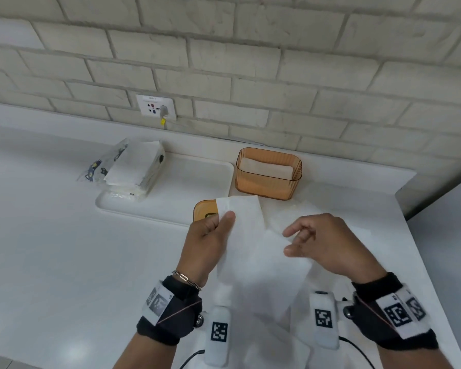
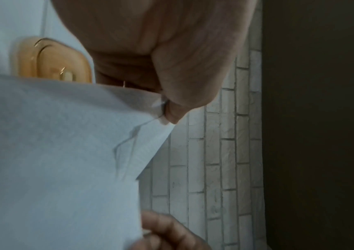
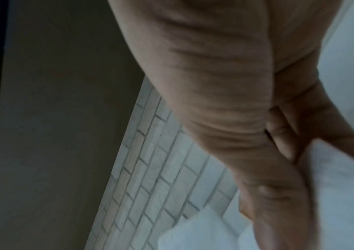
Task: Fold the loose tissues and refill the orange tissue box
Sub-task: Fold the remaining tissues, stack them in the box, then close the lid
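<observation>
I hold a white tissue (image 1: 258,259) in the air over the counter. My left hand (image 1: 225,219) pinches its upper left corner between thumb and fingers, shown close up in the left wrist view (image 2: 165,108). My right hand (image 1: 290,242) pinches the right edge, thumb on top and fingers curled. The orange tissue box (image 1: 268,179) stands open behind the hands, with folded tissues (image 1: 266,166) lying inside. Its orange lid (image 1: 204,209) lies flat on the counter, partly hidden by my left hand and the tissue (image 2: 54,152). More loose tissues (image 1: 277,350) lie below the hands.
A torn plastic pack of tissues (image 1: 133,166) sits on a white tray (image 1: 176,209) at the back left. A brick wall with a socket (image 1: 156,107) runs along the back. The counter ends at the right edge (image 1: 410,217).
</observation>
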A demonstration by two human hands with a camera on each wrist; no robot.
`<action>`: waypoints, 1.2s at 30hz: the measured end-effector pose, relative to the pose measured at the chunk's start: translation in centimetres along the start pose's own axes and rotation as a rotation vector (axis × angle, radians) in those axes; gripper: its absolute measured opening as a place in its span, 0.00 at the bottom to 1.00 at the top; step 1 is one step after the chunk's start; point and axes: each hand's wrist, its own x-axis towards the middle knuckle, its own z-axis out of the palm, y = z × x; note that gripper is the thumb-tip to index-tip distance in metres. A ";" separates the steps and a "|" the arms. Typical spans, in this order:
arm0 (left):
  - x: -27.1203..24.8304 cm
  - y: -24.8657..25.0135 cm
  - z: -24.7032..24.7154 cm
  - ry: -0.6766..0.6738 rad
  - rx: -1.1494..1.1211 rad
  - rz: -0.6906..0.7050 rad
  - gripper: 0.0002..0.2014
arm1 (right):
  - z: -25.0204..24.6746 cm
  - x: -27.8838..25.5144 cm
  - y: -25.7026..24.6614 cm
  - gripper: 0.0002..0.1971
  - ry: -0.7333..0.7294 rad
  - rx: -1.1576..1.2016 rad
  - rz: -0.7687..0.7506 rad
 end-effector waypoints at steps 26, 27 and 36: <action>-1.8 1.3 -1.0 -0.102 -0.266 -0.277 0.16 | 3.1 1.4 -1.3 0.07 0.209 -0.199 -0.771; -1.8 1.3 -1.0 -0.100 -0.266 -0.283 0.17 | 3.1 1.3 -1.2 0.07 0.224 -0.199 -0.782; -1.0 0.8 -1.4 -0.089 -0.159 -0.270 0.22 | 2.4 -0.3 -1.3 0.06 0.197 -0.085 -0.790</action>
